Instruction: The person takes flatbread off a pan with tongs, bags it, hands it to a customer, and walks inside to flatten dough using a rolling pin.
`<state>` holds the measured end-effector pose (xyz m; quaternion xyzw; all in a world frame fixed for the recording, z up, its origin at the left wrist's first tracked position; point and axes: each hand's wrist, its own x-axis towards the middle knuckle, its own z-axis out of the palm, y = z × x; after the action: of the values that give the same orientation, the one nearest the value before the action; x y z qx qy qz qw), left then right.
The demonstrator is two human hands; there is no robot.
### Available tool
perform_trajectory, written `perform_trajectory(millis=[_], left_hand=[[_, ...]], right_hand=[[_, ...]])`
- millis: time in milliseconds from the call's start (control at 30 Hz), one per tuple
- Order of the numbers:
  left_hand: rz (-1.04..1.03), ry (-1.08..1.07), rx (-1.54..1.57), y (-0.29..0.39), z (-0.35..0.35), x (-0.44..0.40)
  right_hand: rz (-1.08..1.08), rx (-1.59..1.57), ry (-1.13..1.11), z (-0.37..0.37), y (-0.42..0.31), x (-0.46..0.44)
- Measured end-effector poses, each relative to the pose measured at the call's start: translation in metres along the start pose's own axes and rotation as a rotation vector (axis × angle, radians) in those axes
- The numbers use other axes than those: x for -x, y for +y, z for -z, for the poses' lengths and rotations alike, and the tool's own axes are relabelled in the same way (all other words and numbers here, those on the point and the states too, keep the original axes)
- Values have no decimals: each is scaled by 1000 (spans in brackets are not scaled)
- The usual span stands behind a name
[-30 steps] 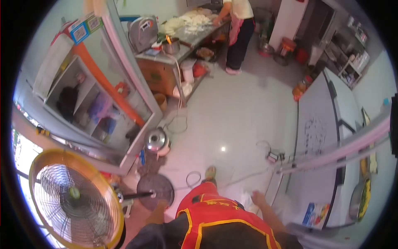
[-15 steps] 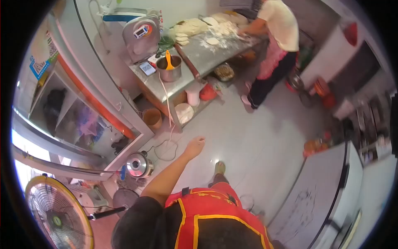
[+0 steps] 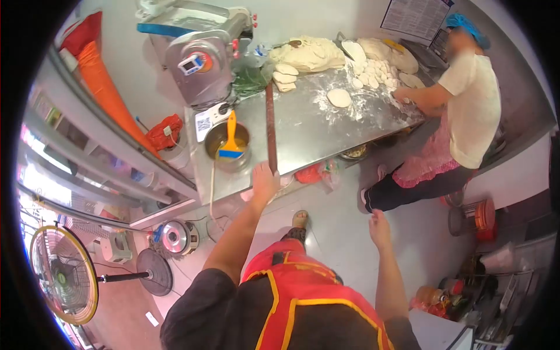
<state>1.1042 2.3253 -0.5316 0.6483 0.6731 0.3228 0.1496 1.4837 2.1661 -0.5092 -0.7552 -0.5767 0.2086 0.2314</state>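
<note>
Where left fingers [image 3: 266, 170] overlap brown stick [image 3: 270, 125], grip unclear

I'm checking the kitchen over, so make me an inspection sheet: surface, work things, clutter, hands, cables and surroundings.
Surface: steel table, floury around a flat dough round.
Work things: brown rod lying across the table; pot with an orange-handled tool.
Clutter: QR-code card close beside the pot.
Hands: left hand at the rod's near end, contact unclear; right hand away from the table, holding nothing visible.
Cables: pale cord hanging over the table's near edge.
Surroundings: co-worker at the table's right end; fan at far left.
</note>
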Motion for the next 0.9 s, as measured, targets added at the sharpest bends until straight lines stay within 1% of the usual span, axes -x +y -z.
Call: perform_trajectory(millis=[33,100,133,167,233,300,333,367,433,500,567,600,633,700,800,900], left_hand=[[-5,-16,-34,-1,-15,-30],[139,11,-164,2,-43,-73],[207,-24,-186,-1,-54,-88],[205,14,-255,-3,-64,-99],[279,-94,-298,-10,-68,-119],[446,-170,-158,3,-53,-132],[531,-206,-85,11,-45,-132],[552,-212,-21,14,-40,-133],[608,-232,115,20,-32,-118],[667,-149,112,34,-30,-78],[736,-48,249,79,-20,-33],[833,-18,126,80,-29,5],[835,-12,-67,110,-30,22],[924,72,-151,150,-41,62],[1114,103,-153,198,-56,63],[1030,251,-173,217,-78,40]], right_hand=[[84,-36,6,-8,-2,-28],[249,-103,9,-19,-4,-77],[249,-67,-20,-13,-14,-93],[258,-40,-46,-4,-33,-118],[268,-48,-91,6,-43,-167],[269,-107,-122,13,-38,-220],[325,-100,-113,14,-36,-249],[382,-93,-103,13,-36,-282],[473,-91,-93,3,-36,-347],[551,-86,-93,-8,-53,-415],[677,-89,-76,-21,-79,-477],[753,-107,-58,-33,-88,-501],[775,-6,-74,-43,-99,-517],[834,209,-103,-57,-121,-536],[920,257,-189,-80,-115,-540],[916,194,-261,-77,-94,-534]])
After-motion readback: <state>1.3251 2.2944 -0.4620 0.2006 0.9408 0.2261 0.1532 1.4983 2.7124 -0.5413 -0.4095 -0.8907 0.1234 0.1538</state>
